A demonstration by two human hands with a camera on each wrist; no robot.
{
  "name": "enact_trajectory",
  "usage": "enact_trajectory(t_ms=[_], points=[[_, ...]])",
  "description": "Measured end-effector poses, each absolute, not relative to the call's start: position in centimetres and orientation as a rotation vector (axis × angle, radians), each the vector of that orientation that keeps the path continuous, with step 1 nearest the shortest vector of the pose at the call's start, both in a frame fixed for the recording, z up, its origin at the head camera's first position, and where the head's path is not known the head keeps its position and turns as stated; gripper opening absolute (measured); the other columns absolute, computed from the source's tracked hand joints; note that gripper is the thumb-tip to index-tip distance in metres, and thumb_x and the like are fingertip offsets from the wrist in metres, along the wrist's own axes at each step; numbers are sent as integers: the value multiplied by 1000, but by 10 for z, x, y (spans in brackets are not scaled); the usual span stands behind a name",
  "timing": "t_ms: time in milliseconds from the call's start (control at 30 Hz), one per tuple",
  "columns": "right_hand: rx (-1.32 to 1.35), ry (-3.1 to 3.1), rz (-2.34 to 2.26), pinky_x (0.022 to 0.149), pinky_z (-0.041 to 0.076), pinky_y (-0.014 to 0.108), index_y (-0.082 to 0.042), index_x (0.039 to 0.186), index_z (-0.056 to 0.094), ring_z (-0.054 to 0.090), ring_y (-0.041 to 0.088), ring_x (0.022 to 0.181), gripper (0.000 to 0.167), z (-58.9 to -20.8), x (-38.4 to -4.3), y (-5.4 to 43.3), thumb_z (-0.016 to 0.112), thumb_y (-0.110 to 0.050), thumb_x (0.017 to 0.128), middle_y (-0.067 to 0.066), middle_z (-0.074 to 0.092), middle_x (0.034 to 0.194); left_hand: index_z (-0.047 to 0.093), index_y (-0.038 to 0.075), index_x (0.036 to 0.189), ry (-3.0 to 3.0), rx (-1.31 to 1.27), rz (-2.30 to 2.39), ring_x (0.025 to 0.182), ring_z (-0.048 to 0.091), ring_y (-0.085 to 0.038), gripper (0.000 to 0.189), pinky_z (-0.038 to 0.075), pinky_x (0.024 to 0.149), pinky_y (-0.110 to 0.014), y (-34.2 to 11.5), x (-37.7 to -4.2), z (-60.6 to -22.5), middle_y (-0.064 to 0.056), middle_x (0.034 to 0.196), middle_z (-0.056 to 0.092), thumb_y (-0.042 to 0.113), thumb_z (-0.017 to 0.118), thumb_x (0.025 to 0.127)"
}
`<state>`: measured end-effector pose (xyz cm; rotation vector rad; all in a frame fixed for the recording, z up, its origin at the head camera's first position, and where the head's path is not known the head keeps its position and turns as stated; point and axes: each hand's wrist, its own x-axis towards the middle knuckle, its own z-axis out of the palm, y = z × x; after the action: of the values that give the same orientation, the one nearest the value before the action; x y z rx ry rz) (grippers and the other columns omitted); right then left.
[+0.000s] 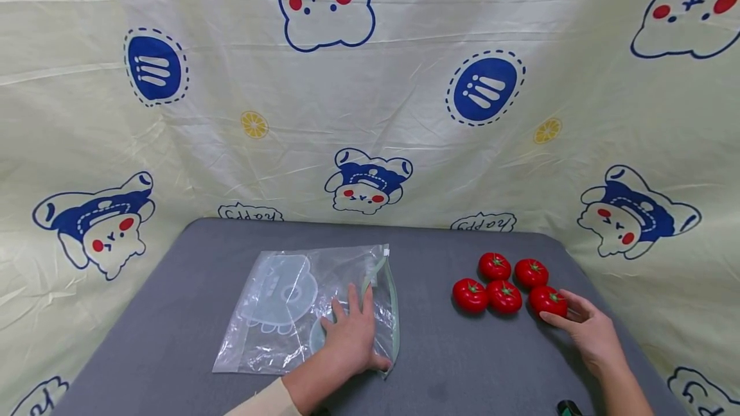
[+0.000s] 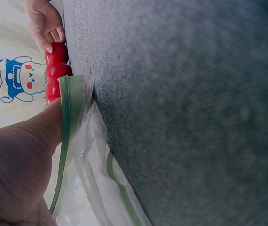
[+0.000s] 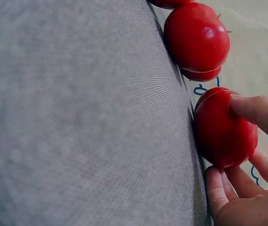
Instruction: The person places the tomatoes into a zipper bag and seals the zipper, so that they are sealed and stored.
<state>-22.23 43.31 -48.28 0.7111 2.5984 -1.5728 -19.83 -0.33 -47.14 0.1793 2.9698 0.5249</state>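
So the right hand [image 1: 592, 336] has thumb and fingers curled round a tomato [image 1: 546, 300], clamped from opposite sides. Going by the head view, that tomato sits at about 10 o'clock from the hand, and it looks like it's down on the grey table [image 1: 436, 364] rather than clearly lifted, though I can't swear to it. The other four tomatoes [image 1: 504, 297] bunch up between 9 and 11 o'clock from it, and the closest one overlaps it from above, so I can't tell if they actually touch. Further out at 9 o'clock, the left hand [image 1: 349, 339] lies across a clear bag [image 1: 303, 316], fingers straight and spread apart, not gripping it as far as I can see. The thumb is by the green zip strip [image 1: 396, 323], which runs down the bag's 3 o'clock side, facing the tomatoes. The mouth looks a bit parted round its 1 o'clock corner, but how wide it gapes is anyone's guess. My read: the step in hand is picking up that tomato while the other palm steadies the bag. Next move probably calls for a straight lift so the neighbours don't get nudged rolling, with the left palm keeping the bag put. Also, there's a black thing [image 1: 568, 408] near 7 o'clock from the right hand, cut off by the frame, and a printed sheet [image 1: 405, 108] hanging at 12 o'clock.
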Motion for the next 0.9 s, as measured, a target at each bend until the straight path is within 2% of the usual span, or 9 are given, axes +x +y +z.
enact_trajectory(t_ms=[400, 900], points=[[727, 2590, -1582, 118, 28, 68, -7, 162, 24, 26, 50, 149, 108, -485, -222, 434, 85, -45, 82, 30, 21, 166, 20, 14, 162, 2963, 183, 544, 146, 27, -61, 144, 35, 105, -79, -4, -198, -470, -25, 168, 21, 55, 101, 50], [783, 2600, -1591, 117, 33, 65, -6, 161, 28, 33, 49, 146, 101, -485, -215, 428, 85, -40, 84, 30, 25, 165, 21, 14, 162, 2967, 188, 530, 145, 29, -61, 144, 36, 104, -79, -4, -198, -470, -25, 167, 23, 56, 100, 50]])
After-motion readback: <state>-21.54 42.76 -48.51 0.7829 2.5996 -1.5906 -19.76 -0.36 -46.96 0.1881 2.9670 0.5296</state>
